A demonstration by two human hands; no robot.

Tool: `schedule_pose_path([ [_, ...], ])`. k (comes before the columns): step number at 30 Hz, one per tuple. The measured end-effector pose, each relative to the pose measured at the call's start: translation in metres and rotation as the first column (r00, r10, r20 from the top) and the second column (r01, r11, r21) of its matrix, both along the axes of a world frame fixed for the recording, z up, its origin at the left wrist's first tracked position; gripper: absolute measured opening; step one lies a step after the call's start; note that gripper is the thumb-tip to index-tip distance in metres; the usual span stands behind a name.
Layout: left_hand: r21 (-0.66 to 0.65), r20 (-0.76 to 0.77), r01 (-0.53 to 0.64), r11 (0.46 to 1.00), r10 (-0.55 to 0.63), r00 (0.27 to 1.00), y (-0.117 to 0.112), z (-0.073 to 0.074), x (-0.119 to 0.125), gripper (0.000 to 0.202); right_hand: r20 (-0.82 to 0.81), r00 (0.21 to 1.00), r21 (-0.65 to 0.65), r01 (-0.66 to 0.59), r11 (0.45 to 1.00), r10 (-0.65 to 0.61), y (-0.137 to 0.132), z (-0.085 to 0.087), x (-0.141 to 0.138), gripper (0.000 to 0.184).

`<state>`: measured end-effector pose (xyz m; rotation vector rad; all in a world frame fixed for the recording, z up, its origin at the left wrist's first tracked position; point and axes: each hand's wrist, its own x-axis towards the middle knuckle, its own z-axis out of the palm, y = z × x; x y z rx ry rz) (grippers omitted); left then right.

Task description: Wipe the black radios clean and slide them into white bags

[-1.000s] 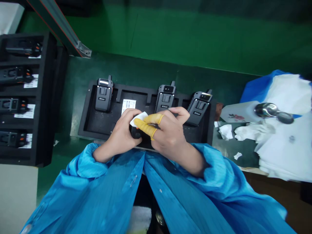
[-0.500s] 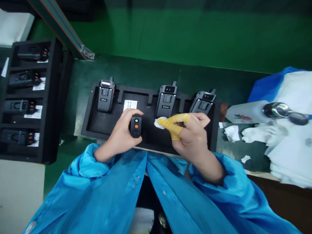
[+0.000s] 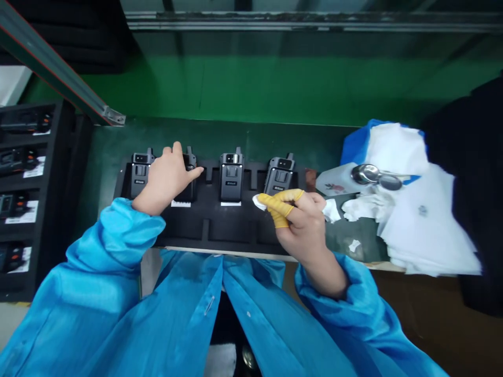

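A black foam tray point(image 3: 220, 230) lies in front of me with several black handheld radios standing in its slots. My left hand point(image 3: 167, 175) reaches over the tray's second slot and grips a black radio point(image 3: 189, 166) there, beside the leftmost radio point(image 3: 139, 175). Two more radios point(image 3: 230, 175) point(image 3: 280, 178) stand to the right. My right hand point(image 3: 302, 220), with yellow finger cots on two fingers, pinches a small white wipe point(image 3: 260, 201) just in front of the rightmost radio.
A second black foam tray point(image 3: 27, 199) of devices with white labels sits at the left. White cloths point(image 3: 416, 209), a blue bag and a shiny metal object point(image 3: 371, 175) pile at the right. A metal rail point(image 3: 58, 78) crosses the upper left.
My left hand has carried the radio from the tray's front up into the second slot. My right hand has drawn apart to the right with the wipe. The view has shifted.
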<state>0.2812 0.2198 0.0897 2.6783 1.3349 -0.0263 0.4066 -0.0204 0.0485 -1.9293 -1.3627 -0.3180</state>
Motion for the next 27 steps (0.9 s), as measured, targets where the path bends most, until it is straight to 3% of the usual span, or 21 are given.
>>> schedule_pose_path([
  [3, 0.122, 0.131, 0.104, 0.987, -0.12, 0.984, -0.001, -0.016, 0.008, 0.066, -0.002, 1.0, 0.021, 0.031, 0.999, -0.031, -0.008, -0.001, 0.006, 0.039],
  [5, 0.179, 0.316, 0.196, 0.964, -0.245, 0.917, -0.012, -0.028, 0.016, 0.074, -0.006, 0.998, 0.029, 0.058, 0.998, -0.058, -0.011, 0.001, 0.009, 0.034],
  [8, 0.138, 0.478, 0.284, 0.949, -0.315, 0.82, -0.041, -0.046, 0.04, 0.091, -0.01, 0.997, 0.031, 0.076, 0.997, -0.076, -0.009, 0.005, 0.011, 0.03],
  [13, -0.086, 0.304, 0.21, 0.974, -0.175, 0.937, -0.067, -0.053, 0.071, 0.101, -0.024, 0.999, 0.046, 0.031, 0.998, -0.03, -0.002, 0.012, 0.009, 0.027],
  [16, -0.218, 0.34, 0.235, 0.947, -0.152, 0.928, -0.065, -0.043, 0.06, 0.101, -0.026, 0.999, 0.063, 0.041, 0.997, -0.039, -0.002, 0.012, 0.011, 0.024],
  [18, -0.264, 0.461, 0.326, 0.908, -0.178, 0.869, -0.066, -0.035, 0.043, 0.102, -0.02, 0.998, 0.089, 0.053, 0.995, -0.051, -0.001, 0.012, 0.013, 0.024],
  [22, -0.245, 0.624, 0.467, 0.85, -0.231, 0.747, -0.076, -0.023, 0.005, 0.089, -0.041, 0.996, 0.048, 0.08, 0.996, -0.078, 0.005, 0.015, 0.009, 0.025],
  [27, -0.271, 0.652, 0.507, 0.818, -0.231, 0.722, -0.087, -0.02, -0.018, 0.068, -0.019, 0.999, 0.039, 0.044, 0.998, -0.043, 0.022, 0.017, -0.007, 0.034],
])
